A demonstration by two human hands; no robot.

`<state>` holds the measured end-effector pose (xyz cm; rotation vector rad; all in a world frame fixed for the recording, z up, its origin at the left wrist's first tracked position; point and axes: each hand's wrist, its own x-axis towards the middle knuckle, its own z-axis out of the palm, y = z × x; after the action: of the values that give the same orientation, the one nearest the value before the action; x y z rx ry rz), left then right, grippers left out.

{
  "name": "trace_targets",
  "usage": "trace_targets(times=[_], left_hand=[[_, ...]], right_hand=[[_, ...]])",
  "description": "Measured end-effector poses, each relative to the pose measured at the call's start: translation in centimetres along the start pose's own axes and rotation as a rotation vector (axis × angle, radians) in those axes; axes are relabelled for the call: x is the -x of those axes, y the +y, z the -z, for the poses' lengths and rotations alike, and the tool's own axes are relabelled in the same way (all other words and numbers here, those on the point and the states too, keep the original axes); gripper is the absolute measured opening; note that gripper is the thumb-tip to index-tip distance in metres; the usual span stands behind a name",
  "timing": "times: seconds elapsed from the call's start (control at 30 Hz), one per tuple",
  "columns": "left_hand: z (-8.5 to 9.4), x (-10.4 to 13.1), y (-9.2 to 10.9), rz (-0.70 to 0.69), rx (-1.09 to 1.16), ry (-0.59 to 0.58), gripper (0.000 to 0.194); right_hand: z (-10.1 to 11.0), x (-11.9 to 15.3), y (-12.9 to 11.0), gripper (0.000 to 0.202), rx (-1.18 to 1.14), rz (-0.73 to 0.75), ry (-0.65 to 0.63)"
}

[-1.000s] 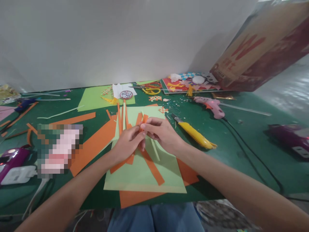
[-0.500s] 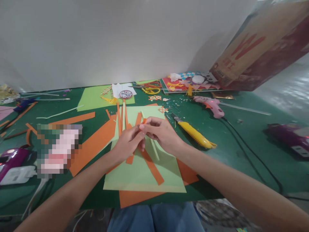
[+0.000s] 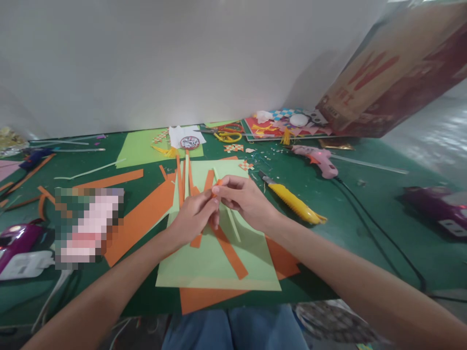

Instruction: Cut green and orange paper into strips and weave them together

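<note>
A small bit of orange paper (image 3: pixel 219 183) shows between the fingertips of both hands, mostly hidden by them. My left hand (image 3: pixel 193 213) is closed, pinching it from the left. From the other side my right hand (image 3: pixel 247 200) is closed on it too, fingers curled and thumb pressed in. Below the hands lies a pale green sheet (image 3: pixel 219 270) with loose orange strips (image 3: pixel 230 253) and a thin green strip (image 3: pixel 233 224) on it. An orange sheet (image 3: pixel 204 299) sticks out from underneath. A yellow box cutter (image 3: pixel 295 201) rests right of my right hand.
A pink glue gun (image 3: pixel 321 158) with a cable lies at the right. Scissors (image 3: pixel 228 135), a round patterned piece (image 3: pixel 190 142) and a red craft board (image 3: pixel 259 130) are at the back. A paper bag (image 3: pixel 386 73) leans at the right; a white adapter (image 3: pixel 27 264) is at the left.
Both hands stay in nearly the same place, still pinching the orange paper. Only slight finger movement shows.
</note>
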<state>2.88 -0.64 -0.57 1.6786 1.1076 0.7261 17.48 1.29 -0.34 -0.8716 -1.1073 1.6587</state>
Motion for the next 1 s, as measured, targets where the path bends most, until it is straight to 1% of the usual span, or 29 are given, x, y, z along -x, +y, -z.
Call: trace_targets(times=[0.13,0.33,0.57,0.73,1.0], left_hand=[[-0.07,0.00,0.11,-0.010,-0.021,0.010,0.025],[-0.07,0.05,-0.35,-0.027,-0.032,0.013,0.031],[-0.07,-0.02,-0.17,-0.020,-0.023,0.012,0.027],[-0.08,0.03,0.00,-0.012,-0.043,0.010,0.028],[-0.05,-0.01,-0.32,-0.021,-0.041,0.002,0.029]], right_hand=[[0.09,0.01,0.38,0.036,-0.007,0.000,-0.002],[0.06,-0.02,0.40,0.037,0.006,0.005,-0.007],[0.00,0.09,-0.22,0.032,0.053,0.015,0.025],[0.03,0.15,-0.14,0.033,0.053,0.029,0.025],[0.20,0.13,-0.02,0.034,0.045,0.041,0.008]])
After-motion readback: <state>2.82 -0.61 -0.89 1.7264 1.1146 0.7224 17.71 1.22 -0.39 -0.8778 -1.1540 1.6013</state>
